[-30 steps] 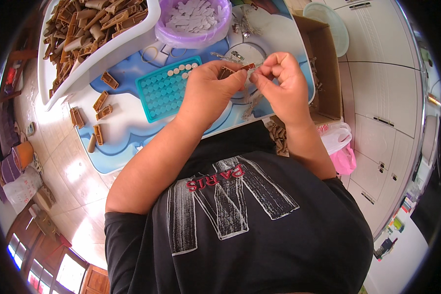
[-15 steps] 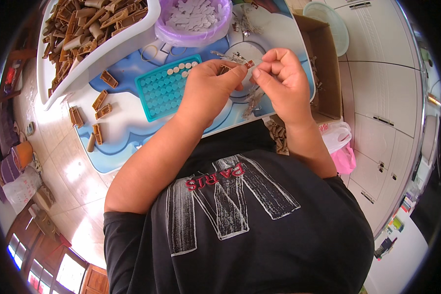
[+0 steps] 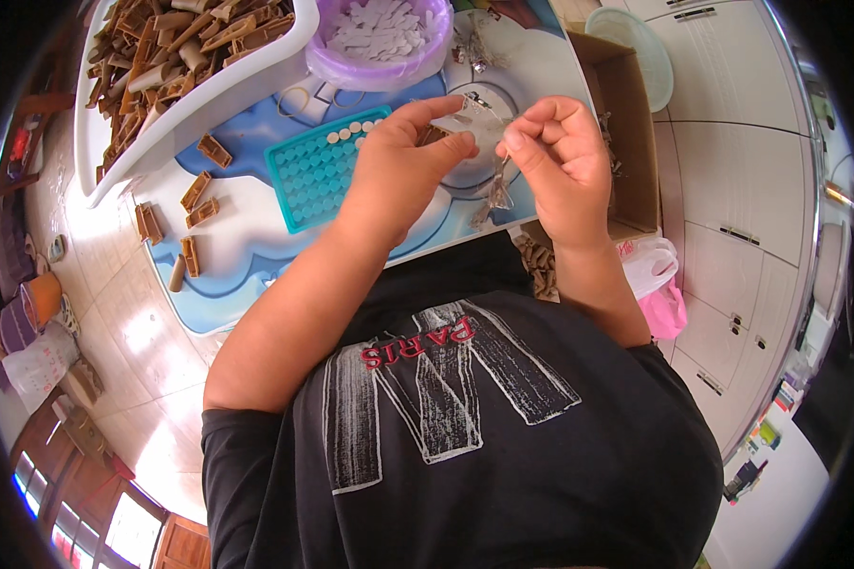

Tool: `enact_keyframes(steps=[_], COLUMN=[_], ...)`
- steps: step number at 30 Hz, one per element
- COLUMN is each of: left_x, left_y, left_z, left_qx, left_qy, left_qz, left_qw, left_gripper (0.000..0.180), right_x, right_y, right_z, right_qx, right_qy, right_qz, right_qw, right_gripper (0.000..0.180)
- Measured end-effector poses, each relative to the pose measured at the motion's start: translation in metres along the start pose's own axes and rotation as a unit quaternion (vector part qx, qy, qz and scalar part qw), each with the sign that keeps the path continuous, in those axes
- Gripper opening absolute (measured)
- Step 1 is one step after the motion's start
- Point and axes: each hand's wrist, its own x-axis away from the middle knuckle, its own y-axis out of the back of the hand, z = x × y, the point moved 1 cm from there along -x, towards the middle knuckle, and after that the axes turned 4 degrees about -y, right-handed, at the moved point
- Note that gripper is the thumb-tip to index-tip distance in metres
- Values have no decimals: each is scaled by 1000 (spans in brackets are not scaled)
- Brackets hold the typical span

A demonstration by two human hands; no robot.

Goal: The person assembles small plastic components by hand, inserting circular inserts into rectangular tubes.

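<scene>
My left hand (image 3: 399, 156) is curled round a small brown plastic casing (image 3: 435, 135), which shows between thumb and fingers; its index finger stretches out over the casing. To its right, my right hand (image 3: 569, 166) pinches a thin wire lead (image 3: 492, 109) between thumb and forefinger. The lead arches over toward my left fingertips; whether it joins the casing I cannot tell. Just left of my left hand lies a teal tray (image 3: 299, 194) with rows of round pieces, several of them whitish along its far edge. More thin wire leads (image 3: 496, 194) lie on the table below my hands.
A white bin (image 3: 228, 87) heaped with brown casings stands far left, beside a purple-lined tub (image 3: 380, 74) of white pieces. Several loose casings (image 3: 196, 190) lie on the table's left. An open cardboard box (image 3: 636, 142) and a pink bag (image 3: 664, 308) are at the right.
My hands have moved slightly apart. The reddish-brown end that stuck out past my left thumb no longer shows, my left index finger has straightened, and the wire lead now arches between the hands.
</scene>
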Motion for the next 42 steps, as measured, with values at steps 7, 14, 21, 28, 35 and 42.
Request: enact_keyframes(steps=[7,14,21,28,35,42], left_x=[6,31,81,109,118,116], left_y=[18,44,71,85,91,90], left_z=[-10,-14,-16,-10,-12,-11], left_qx=[254,247,178,109,146,47], left_qy=[36,-20,11,-13,-15,-62], left_qz=[79,55,-41,-100,-109,-146], left_qw=[963,967,983,989,983,986], left_gripper=[24,19,22,25,27,25], right_x=[3,18,36,18,20,16], right_y=[-13,-48,-88,-106,-118,-124], right_z=[-6,-19,-9,18,14,18], right_qx=[-182,-407,-187,265,276,305], right_qy=[-117,-304,-226,238,294,293], right_qz=[71,190,179,144,145,144], right_qw=[974,840,939,923,904,894], right_gripper=[14,9,13,16,14,14])
